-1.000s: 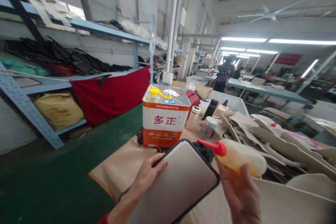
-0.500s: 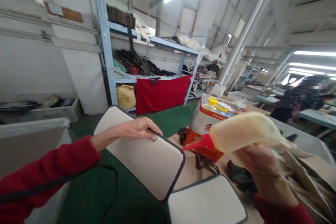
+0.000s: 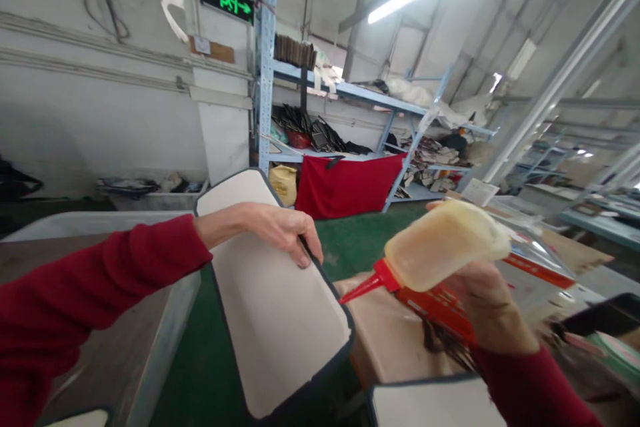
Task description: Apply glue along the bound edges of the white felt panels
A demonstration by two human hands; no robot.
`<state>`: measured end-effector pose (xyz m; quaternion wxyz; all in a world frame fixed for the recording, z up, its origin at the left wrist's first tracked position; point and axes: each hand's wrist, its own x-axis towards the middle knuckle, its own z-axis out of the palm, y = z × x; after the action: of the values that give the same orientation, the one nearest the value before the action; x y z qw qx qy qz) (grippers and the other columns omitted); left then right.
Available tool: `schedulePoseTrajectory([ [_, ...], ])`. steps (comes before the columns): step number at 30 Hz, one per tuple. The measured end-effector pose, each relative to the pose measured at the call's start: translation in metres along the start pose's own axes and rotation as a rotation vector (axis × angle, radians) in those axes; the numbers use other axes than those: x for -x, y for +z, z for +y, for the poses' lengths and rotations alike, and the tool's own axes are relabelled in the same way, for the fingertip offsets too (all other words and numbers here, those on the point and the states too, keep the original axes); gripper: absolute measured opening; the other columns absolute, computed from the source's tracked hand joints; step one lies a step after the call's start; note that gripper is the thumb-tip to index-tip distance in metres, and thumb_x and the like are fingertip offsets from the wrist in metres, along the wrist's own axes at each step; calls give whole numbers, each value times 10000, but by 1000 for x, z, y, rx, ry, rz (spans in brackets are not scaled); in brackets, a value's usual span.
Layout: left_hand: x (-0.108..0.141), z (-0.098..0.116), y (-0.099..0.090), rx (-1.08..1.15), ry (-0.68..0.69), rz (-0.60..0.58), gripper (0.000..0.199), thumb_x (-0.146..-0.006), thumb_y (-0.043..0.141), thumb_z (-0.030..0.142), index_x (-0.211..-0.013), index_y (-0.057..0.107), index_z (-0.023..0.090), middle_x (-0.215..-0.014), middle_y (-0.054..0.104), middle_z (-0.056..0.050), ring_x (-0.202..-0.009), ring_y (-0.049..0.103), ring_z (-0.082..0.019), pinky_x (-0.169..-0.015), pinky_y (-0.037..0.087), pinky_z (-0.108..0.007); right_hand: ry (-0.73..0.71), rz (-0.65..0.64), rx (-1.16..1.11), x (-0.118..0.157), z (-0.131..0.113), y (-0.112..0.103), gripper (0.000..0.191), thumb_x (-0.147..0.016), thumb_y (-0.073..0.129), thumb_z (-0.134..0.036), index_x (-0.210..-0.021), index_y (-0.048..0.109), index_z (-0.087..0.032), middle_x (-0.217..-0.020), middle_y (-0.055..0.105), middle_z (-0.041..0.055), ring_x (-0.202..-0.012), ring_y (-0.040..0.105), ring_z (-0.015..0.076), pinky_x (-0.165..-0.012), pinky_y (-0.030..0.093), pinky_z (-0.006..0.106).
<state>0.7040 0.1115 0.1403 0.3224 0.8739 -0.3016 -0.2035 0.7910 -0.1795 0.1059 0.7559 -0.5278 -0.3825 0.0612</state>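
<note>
My left hand (image 3: 283, 230) pinches the far edge of a long pale panel (image 3: 280, 320) with rounded corners and a dark edging. My right hand (image 3: 480, 287) grips a squeeze bottle (image 3: 440, 247) of yellowish liquid, tilted downward. Its red nozzle (image 3: 367, 285) has its tip at the panel's dark edge, near the right corner; I cannot tell whether it touches. A second pale panel (image 3: 435, 403) with dark edging lies below my right hand, partly cut off by the frame.
Behind the bottle stands an orange and silver can (image 3: 540, 270) on the brown-covered table (image 3: 390, 333). A large grey bin (image 3: 170, 327) is at my left. Farther back are a blue shelf rack (image 3: 265, 67) and a red cloth (image 3: 350, 187) over green floor.
My view has swung to the right in the picture's scene shift, with the background moving rightward. The held panel now stands steeper, and the nozzle tip sits slightly farther back along its edge.
</note>
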Motion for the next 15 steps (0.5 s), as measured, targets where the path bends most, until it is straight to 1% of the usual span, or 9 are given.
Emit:
schedulePoseTrajectory([
  [3,12,-3,-3,13,-7,-36,279,-745,652,173,-1017,714,166,-965,716,-36,-848,641,-157,-717,455,-164,-5,-106,-77,-11,8,8,618,-482,814,-203,-1057,596,-270,-929,687,-7,-771,648,191,-709,547,289],
  [5,19,-6,-3,26,-15,-46,275,-733,663,175,-1002,720,177,-964,717,-32,-852,640,-161,-718,453,-169,8,-132,-75,-17,12,13,612,-473,817,-207,-1042,602,-275,-936,684,-9,-791,646,202,-727,549,310],
  [7,24,-6,-2,51,-26,-39,266,-720,680,188,-982,727,186,-947,719,-23,-842,639,-160,-717,452,-170,24,-149,-63,-21,14,21,608,-463,807,-197,-1030,606,-283,-921,685,-16,-769,649,202,-696,557,302],
  [11,31,0,0,118,-71,-40,244,-702,703,222,-933,737,154,-903,723,-34,-827,638,-171,-718,458,-181,108,-171,-40,-27,15,32,649,-431,795,-200,-1041,595,-296,-856,689,-24,-707,654,208,-639,562,293],
  [13,32,4,2,136,-88,-57,243,-714,692,236,-930,735,133,-898,722,-42,-832,635,-173,-725,458,-182,131,-153,-21,-27,17,30,679,-430,793,-236,-1069,577,-310,-843,690,-31,-725,653,213,-664,561,311],
  [15,32,6,3,135,-98,-66,255,-721,686,244,-942,731,125,-898,721,-42,-842,632,-170,-733,455,-178,113,-120,52,-27,21,23,697,-468,780,-290,-1124,546,-324,-906,686,-31,-805,647,212,-741,546,326],
])
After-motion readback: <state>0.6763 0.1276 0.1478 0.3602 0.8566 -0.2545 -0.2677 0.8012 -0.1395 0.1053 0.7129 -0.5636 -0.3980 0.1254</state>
